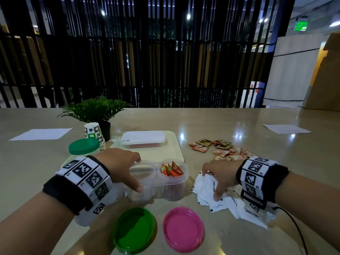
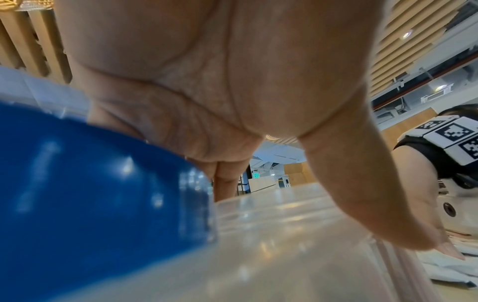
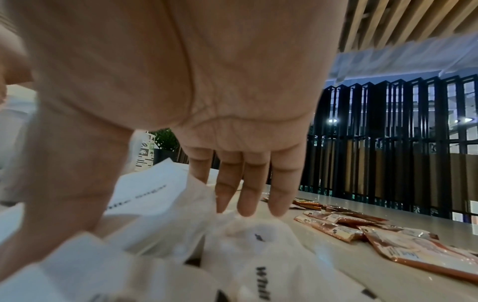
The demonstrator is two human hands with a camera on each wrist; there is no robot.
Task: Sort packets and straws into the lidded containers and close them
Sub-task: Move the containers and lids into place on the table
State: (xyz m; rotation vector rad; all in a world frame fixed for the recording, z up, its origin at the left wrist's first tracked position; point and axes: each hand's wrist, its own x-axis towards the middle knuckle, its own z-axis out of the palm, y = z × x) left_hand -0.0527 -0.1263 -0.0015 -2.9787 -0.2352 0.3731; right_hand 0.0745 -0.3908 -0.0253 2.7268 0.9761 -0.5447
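The left hand point(image 1: 121, 165) steadies the clear twin-cup container point(image 1: 159, 178), thumb and fingers curled round its empty left cup. Just right of it the white sugar packets point(image 1: 220, 196) lie heaped on the counter point(image 1: 239, 126) under the right hand point(image 1: 219, 173), its grip spread, fingers touching them, nothing pinched yet.

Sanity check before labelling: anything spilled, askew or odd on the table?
Nothing spilled or damaged. The white sugar packets lie in a loose heap under the right hand, the orange packets lie scattered behind, and the green lid and pink lid lie off the clear container.
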